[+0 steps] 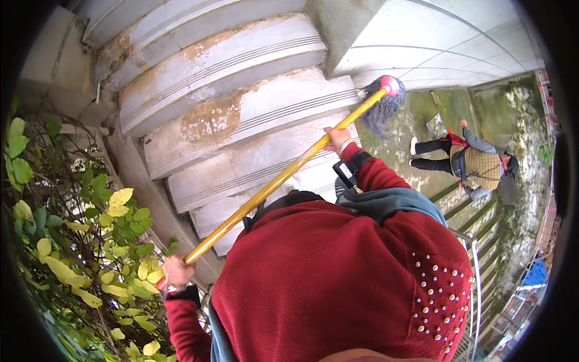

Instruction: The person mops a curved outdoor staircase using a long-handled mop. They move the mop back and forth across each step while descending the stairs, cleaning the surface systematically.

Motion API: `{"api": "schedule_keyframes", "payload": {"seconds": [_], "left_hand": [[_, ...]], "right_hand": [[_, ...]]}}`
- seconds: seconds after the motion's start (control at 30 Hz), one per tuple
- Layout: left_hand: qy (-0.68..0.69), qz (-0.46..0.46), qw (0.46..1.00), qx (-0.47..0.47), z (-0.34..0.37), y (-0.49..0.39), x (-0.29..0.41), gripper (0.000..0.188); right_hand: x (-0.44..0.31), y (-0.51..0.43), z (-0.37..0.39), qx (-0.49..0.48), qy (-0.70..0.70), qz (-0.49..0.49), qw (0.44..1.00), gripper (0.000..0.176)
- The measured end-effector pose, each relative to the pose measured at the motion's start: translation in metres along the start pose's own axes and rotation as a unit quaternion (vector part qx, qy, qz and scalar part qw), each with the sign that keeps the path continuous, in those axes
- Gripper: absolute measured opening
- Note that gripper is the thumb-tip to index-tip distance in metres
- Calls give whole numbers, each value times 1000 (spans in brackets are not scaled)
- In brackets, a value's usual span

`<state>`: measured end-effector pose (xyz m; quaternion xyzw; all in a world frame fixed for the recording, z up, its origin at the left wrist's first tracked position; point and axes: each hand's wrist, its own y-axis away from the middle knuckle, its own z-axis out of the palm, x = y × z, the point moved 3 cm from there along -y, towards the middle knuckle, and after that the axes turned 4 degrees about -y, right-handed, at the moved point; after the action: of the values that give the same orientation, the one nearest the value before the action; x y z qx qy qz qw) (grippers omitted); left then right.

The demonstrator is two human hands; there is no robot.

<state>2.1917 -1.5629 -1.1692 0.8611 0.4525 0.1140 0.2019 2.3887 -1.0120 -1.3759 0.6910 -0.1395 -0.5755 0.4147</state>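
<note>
A mop's yellow handle (271,185) crosses in front of my red top from lower left to upper right. My left hand (178,270) is closed round its lower end, beside the leaves, where a bit of red tip shows. Further up the shaft, my right hand (337,138) grips it below the head. The dark grey string mop head (382,106), with a pink socket, hangs at the right end of a stone step (289,99), over the green-stained ground. Worn brown patches mark the steps.
Leafy shrubs (113,235) and a railing border the stairs at left. A white tiled wall (434,40) rises at upper right. On the lower ground at right stands another person (479,165) near a dustpan-like object (436,126). A metal railing (475,289) runs beside my right side.
</note>
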Motion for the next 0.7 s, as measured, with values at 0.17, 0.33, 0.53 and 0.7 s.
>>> {"api": "schedule_keyframes", "payload": {"seconds": [0.17,0.33,0.53,0.7], "left_hand": [[41,-110,990,-73,-17,63,-44,12],[27,-126,979,-156,-33,76,29,19],[-17,-158,964,-215,-77,47,89,22],[-31,-110,971,-208,-147,62,112,20]], "right_hand": [[37,33,71,-39,-78,-67,994,39],[86,7,143,48,-281,149,947,23],[53,-14,136,73,-197,100,973,28],[21,10,121,93,-241,102,961,24]]}}
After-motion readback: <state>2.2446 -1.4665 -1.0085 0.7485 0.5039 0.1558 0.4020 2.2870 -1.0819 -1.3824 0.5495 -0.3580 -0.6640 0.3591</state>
